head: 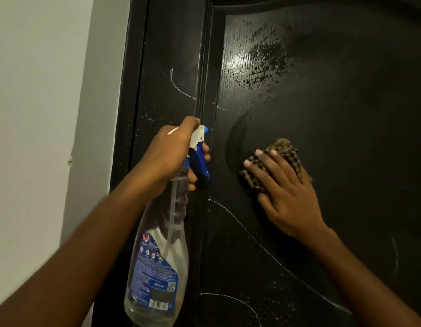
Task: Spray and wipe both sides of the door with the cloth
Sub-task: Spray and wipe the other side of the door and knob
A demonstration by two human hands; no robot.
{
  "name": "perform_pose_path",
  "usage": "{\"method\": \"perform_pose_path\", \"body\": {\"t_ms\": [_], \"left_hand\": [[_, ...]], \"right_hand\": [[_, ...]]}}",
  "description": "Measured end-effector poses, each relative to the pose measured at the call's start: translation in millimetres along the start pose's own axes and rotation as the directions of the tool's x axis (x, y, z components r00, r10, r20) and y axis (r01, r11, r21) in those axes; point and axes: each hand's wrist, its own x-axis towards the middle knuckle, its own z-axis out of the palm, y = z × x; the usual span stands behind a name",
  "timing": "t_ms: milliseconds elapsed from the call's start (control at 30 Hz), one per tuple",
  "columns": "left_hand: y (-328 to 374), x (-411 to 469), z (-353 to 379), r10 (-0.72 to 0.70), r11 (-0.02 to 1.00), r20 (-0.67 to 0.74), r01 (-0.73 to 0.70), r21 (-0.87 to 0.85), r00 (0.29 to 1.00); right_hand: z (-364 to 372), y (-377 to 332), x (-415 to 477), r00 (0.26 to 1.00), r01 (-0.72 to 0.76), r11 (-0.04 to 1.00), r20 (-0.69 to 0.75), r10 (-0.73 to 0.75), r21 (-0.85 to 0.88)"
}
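Note:
A black wood-grain door (334, 114) fills the right of the head view, with white streaks and a wet spray patch near its top. My left hand (171, 152) grips the neck of a clear spray bottle (162, 244) with a blue-and-white trigger head, fingers curled round the trigger, nozzle close to the door's raised moulding. My right hand (282, 192) lies with straight fingers on a brown checked cloth (282, 149) and presses it flat against the door panel. The cloth is folded and partly hidden under the hand.
A black door frame (134, 90) runs down the left of the door. A white wall (39, 114) stands left of the frame. White droplets and curved streaks mark the lower door panel.

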Motion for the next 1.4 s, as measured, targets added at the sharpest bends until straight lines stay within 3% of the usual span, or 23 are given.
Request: {"method": "perform_pose_path", "body": {"t_ms": [200,300,467,567,767,867,1000,1167,1400], "left_hand": [[3,6,-6,-0.005,0.999,0.022,0.005,0.034,1.000],[2,5,-11,0.047,0.998,-0.037,-0.045,0.049,0.998],[1,-2,-25,0.012,0.998,-0.073,-0.016,-0.057,0.997],[-1,-8,-29,-0.004,0.991,-0.067,-0.005,-0.133,0.998],[1,-8,-40,0.014,0.997,-0.101,-0.021,-0.068,0.995],[4,-3,-43,0.009,0.999,-0.100,-0.012,-0.035,0.995],[5,4,-44,-0.019,0.999,-0.100,0.016,-0.031,0.995],[-1,3,-49,-0.015,1.000,-0.136,0.013,-0.017,0.991],[5,-7,-52,0.038,0.999,-0.146,-0.036,0.013,0.989]], "right_hand": [[-16,14,55,0.939,-0.330,0.940,-0.072,0.336,0.086],[-19,15,112,0.918,-0.371,0.921,-0.105,0.383,0.118],[-11,-15,168,0.950,-0.256,0.961,-0.160,0.270,0.103],[5,-44,126,0.983,-0.054,0.998,-0.175,0.061,0.044],[20,-49,44,0.970,0.243,0.970,-0.017,-0.244,-0.025],[10,-30,95,0.977,0.195,0.980,-0.081,-0.198,-0.045],[-5,-11,178,0.986,0.013,1.000,-0.164,-0.014,-0.005],[1,-33,174,0.968,-0.107,0.993,-0.222,0.114,0.041],[24,-75,55,0.985,0.140,0.989,-0.111,-0.135,0.038]]}}
